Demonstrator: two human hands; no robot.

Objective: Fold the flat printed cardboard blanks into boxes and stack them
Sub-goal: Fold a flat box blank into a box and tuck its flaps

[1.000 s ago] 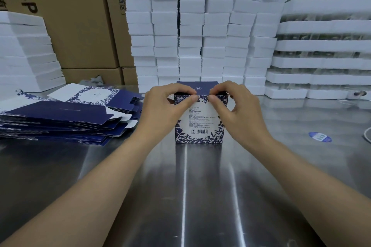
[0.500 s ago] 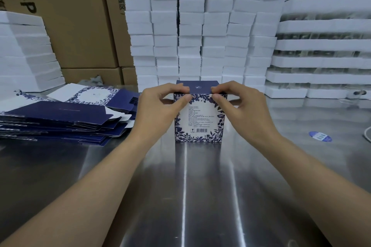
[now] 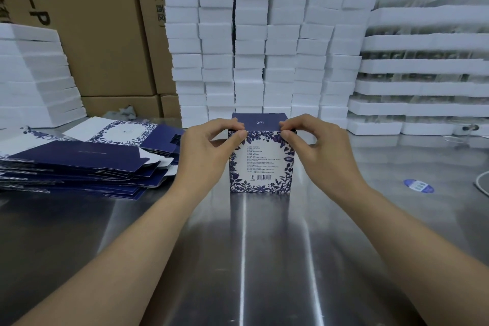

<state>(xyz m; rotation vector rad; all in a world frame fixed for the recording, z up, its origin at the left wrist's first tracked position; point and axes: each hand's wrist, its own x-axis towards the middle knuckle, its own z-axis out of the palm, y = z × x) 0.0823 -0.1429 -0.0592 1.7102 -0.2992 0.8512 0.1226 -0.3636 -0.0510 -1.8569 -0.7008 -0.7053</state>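
A folded box (image 3: 262, 164) with a navy lid and a white front framed by blue leaves stands upright on the steel table (image 3: 251, 259). My left hand (image 3: 206, 151) pinches its top left corner, thumb on the front face, fingers over the lid edge. At the top right corner my right hand (image 3: 320, 148) pinches the same way. To the left lies a spread pile of flat navy and white printed blanks (image 3: 79, 161).
White foam blocks (image 3: 264, 47) are stacked high along the table's back, with foam trays (image 3: 423, 82) at the right and more foam (image 3: 34, 74) at the left. Brown cartons (image 3: 100, 29) stand behind. A round blue sticker (image 3: 418, 185) and a white cable (image 3: 480, 182) lie at the right.
Both hands have slid outward along the lid's front edge to the box's top corners. The lid now lies flat and closed. The box has stayed in place.
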